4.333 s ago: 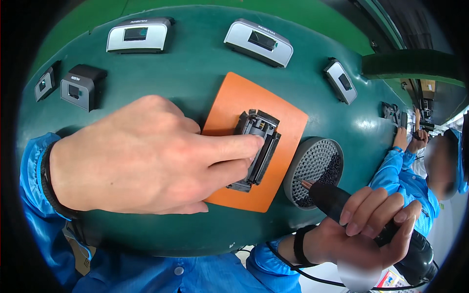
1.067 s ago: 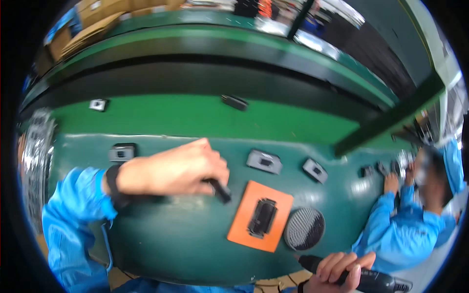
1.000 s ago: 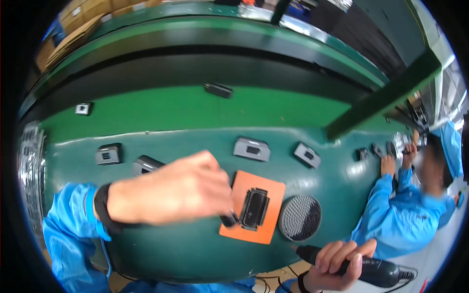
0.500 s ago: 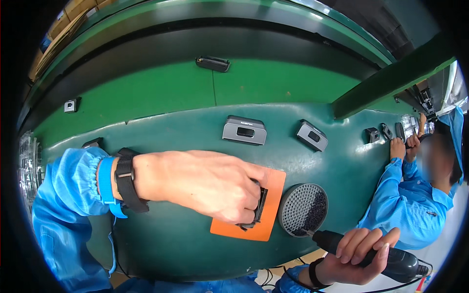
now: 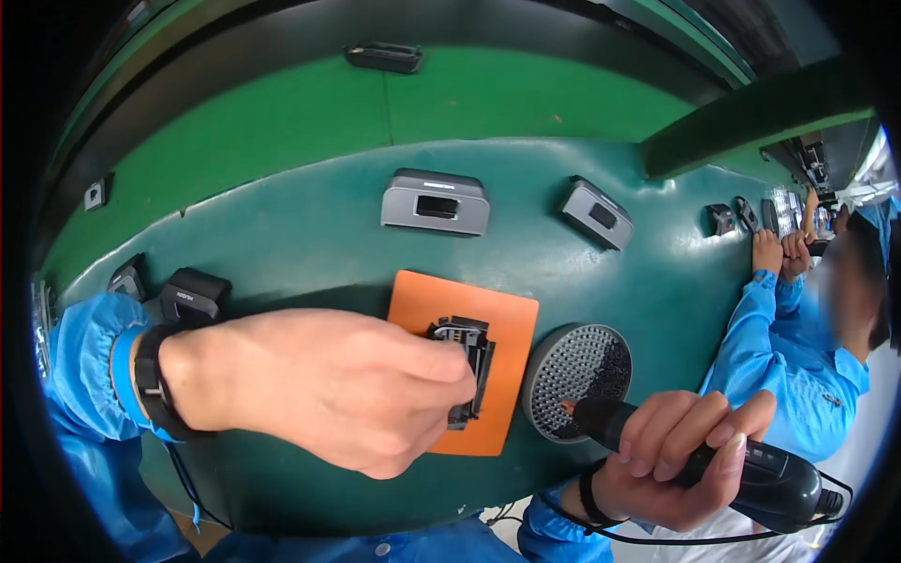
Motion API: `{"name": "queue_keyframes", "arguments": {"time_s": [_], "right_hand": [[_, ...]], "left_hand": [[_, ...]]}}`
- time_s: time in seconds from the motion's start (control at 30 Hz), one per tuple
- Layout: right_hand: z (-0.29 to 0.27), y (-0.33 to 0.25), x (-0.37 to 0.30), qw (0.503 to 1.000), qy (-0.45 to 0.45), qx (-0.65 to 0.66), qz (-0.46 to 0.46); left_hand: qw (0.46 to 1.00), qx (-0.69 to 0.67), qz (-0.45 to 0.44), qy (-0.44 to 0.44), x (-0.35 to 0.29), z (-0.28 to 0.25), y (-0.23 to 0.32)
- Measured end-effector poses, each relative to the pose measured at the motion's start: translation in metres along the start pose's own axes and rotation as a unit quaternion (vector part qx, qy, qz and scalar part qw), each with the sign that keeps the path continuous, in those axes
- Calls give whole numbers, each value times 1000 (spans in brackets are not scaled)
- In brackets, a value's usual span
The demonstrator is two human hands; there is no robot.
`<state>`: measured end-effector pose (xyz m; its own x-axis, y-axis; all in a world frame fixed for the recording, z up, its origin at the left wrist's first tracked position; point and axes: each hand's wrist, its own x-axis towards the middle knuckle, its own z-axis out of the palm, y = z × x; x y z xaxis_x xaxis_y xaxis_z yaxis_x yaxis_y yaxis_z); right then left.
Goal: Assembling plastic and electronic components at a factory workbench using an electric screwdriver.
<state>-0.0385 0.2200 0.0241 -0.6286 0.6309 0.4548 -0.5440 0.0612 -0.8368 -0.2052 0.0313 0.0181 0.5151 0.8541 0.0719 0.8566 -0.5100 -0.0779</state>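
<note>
While the left hand (image 5: 319,389) is pinching the black plastic housing (image 5: 465,361) against the orange mat (image 5: 474,371) on the green worktop (image 5: 310,235), the right hand (image 5: 671,460) is gripping the black electric screwdriver (image 5: 741,469), its tip resting at the rim of the round perforated dish (image 5: 574,380). Because the left fingers are covering much of the housing, a driven tip is likely to slip or tilt the part. Whether the dish is holding screws cannot be told.
</note>
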Motion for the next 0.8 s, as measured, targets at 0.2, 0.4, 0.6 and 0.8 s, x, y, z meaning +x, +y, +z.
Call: {"name": "queue_keyframes", "arguments": {"time_s": [0.2,0.4,0.6,0.8], "right_hand": [[-4,1,-2,1000,2,-3,4],[-6,-3,-3,1000,-10,-9,8],[2,2,-4,999,-27,-9,20],[0,7,-5,999,-31,-19,29]], "left_hand": [[998,-53,-3,-19,0,2,-2],[979,-35,-183,-80,12,-17,36],[951,-45,-302,-56,13,-9,60],[946,-54,-319,-9,11,6,65]]}}
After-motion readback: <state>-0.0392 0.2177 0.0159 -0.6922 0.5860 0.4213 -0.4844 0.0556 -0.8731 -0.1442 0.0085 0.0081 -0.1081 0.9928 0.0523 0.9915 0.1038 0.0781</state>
